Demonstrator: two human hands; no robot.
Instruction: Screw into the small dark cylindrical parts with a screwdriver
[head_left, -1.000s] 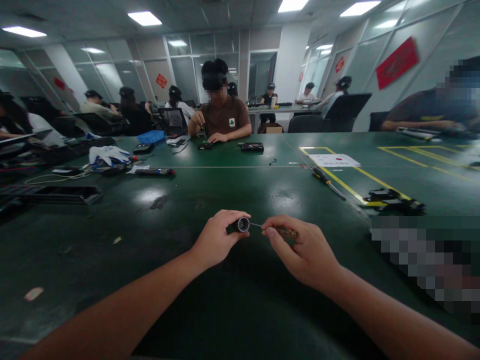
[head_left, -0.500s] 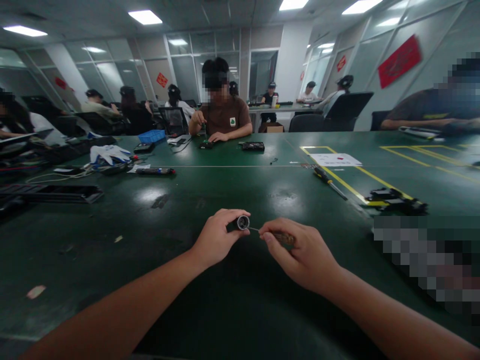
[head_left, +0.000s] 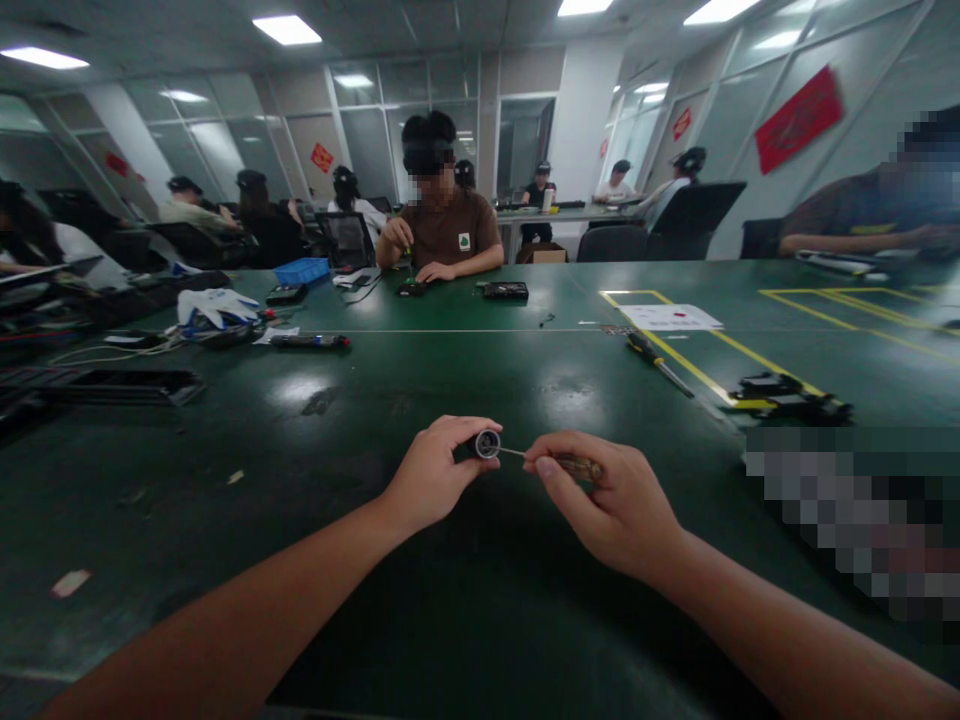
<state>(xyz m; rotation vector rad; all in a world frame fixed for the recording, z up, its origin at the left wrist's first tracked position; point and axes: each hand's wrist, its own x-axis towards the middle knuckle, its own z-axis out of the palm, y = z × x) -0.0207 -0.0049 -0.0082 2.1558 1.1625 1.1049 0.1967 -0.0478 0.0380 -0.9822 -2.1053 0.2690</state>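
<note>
Between thumb and fingers, my left hand (head_left: 433,470) grips a short black cylinder (head_left: 487,443) with a silvery ring at its open end, which faces me. My right hand (head_left: 604,495) is closed around the brownish, see-through handle of a small screwdriver (head_left: 581,467). Its thin metal shaft points left, and the tip reaches the cylinder's open end. Whether the tip touches anything inside is too small to tell. Both hands are held above the green table (head_left: 420,620).
A yellow-black screwdriver (head_left: 660,364) lies right of centre, near black parts (head_left: 787,398). White-blue gloves (head_left: 217,310) and a dark pen-like tool (head_left: 309,341) lie to the left. Across the table a person (head_left: 454,220) works on a small black device.
My right hand has shifted slightly right, and more of the screwdriver's shaft shows. Its tip has moved from the ring's lower edge up to the opening. My left hand stays nearly still.
</note>
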